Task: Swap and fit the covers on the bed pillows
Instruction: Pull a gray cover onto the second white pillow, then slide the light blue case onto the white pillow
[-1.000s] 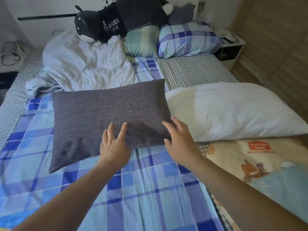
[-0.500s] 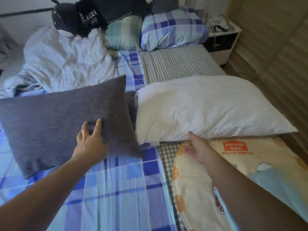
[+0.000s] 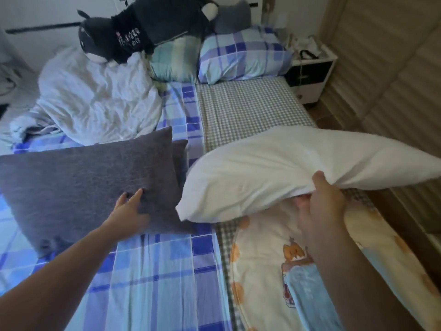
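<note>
The plump white fabric pillow (image 3: 298, 168) is gripped along its near edge by the right hand (image 3: 325, 201), fingers curled into the cloth, that edge lifted off the cream cartoon-print cover (image 3: 269, 263) below. Left of that grip, the left hand (image 3: 130, 211) rests straight-fingered on the dark grey pillow (image 3: 83, 182), over blue checked bedding (image 3: 155, 283).

Four pillows: one grey pillow (image 3: 88, 185) at nine o'clock, one white pillow (image 3: 286, 168) (lifted), two checked pillows (image 3: 241, 53) at twelve; one plush toy (image 3: 143, 32).
</note>
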